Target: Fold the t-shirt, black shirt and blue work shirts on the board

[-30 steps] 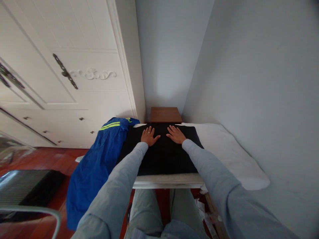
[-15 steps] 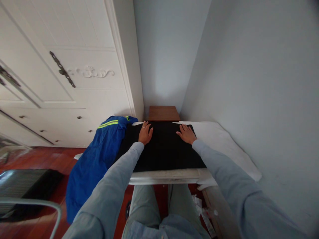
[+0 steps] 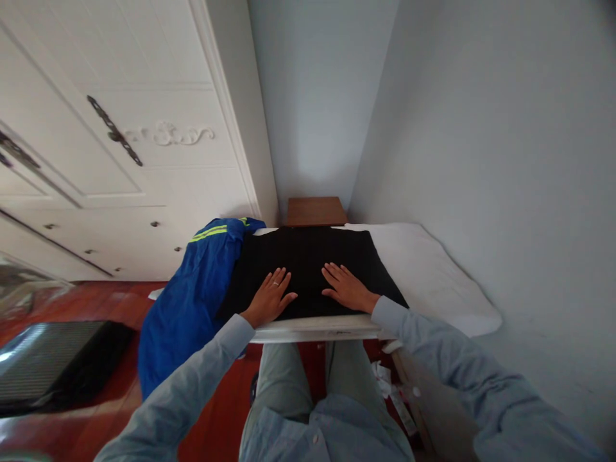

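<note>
A folded black garment lies flat on a small white table. My left hand rests flat on its near left part, fingers spread, a ring on one finger. My right hand lies flat on its near right part, fingers stretched out. Neither hand holds anything. A blue garment with yellow-green stripes hangs over the table's left side, touching the black one.
A white cloth covers the table's right side by the grey wall. A brown wooden stand sits behind the table. White wardrobe doors fill the left. A dark mat lies on the red wooden floor.
Both hands have slid from the far edge of the black garment back toward me to its near part, and moved closer together. The camera has tilted slightly.
</note>
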